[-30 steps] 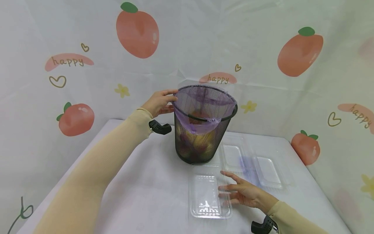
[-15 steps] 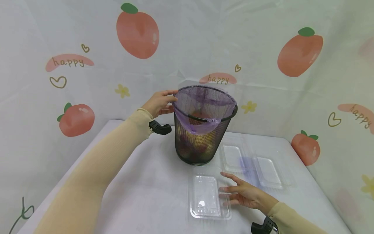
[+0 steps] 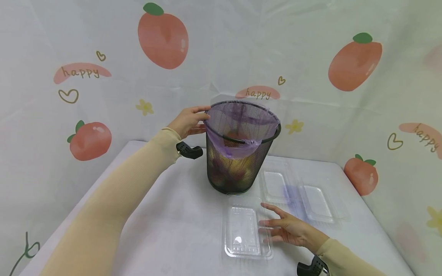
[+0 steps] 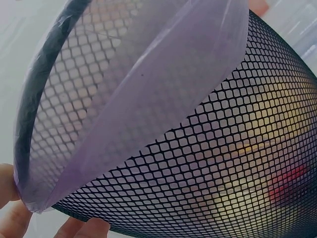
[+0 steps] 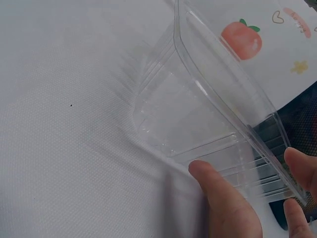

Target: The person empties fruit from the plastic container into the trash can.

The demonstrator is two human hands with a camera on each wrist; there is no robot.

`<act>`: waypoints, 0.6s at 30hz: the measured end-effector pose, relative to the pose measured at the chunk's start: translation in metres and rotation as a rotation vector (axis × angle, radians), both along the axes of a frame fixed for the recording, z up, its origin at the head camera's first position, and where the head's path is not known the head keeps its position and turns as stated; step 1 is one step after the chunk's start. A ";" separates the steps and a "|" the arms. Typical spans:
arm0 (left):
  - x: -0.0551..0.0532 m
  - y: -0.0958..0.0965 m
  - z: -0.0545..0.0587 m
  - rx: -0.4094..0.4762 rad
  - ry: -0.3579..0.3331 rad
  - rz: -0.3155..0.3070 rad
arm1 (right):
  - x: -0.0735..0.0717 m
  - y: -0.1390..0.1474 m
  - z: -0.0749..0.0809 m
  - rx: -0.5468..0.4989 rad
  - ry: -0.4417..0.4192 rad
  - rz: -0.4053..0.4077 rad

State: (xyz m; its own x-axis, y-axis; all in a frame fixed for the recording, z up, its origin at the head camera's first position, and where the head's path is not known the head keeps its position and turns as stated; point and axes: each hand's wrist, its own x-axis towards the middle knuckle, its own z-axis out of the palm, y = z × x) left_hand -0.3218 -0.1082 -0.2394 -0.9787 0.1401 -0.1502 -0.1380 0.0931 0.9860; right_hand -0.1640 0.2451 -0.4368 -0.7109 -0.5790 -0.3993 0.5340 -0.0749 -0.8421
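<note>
In the head view my left hand [image 3: 188, 122] touches the left rim of a black mesh wastebasket [image 3: 230, 170] with its fingertips. A translucent purple bag [image 4: 163, 84] lines the basket and folds over its rim. Red and yellow round things, seemingly fruit, show through the mesh; their kind is unclear. My right hand [image 3: 291, 229] lies along the right side of a clear plastic box [image 3: 243, 230], its fingers spread and fairly straight. From the right wrist, the fingers [image 5: 218, 191] appear against the box's ribbed wall. The box holds nothing visible.
Behind the right hand lie more clear plastic trays [image 3: 317, 203], one [image 3: 275, 186] close to the basket, with a purplish patch between them. The white-covered table [image 3: 165, 226] meets a printed cloth backdrop [image 3: 214, 46] at the back and right.
The clear box has shifted or tilted very slightly, its glare changing, and the right fingers have moved a touch. The left hand and basket stay put.
</note>
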 end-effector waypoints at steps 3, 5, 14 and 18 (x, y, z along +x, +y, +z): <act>0.000 0.000 0.000 0.002 0.002 0.000 | 0.001 -0.001 0.000 0.008 0.011 -0.007; 0.001 0.000 0.000 0.004 0.003 -0.001 | 0.001 -0.001 0.000 0.009 0.015 -0.013; 0.000 0.000 0.000 0.011 0.001 -0.002 | 0.001 0.000 0.003 0.026 0.044 -0.028; 0.000 0.000 0.000 0.013 -0.003 0.004 | 0.001 0.002 0.003 0.028 0.053 -0.043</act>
State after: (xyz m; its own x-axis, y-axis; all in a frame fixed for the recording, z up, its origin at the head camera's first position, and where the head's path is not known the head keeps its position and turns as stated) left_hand -0.3217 -0.1079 -0.2393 -0.9788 0.1381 -0.1515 -0.1414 0.0802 0.9867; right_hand -0.1631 0.2470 -0.4335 -0.7552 -0.5368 -0.3763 0.4858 -0.0728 -0.8710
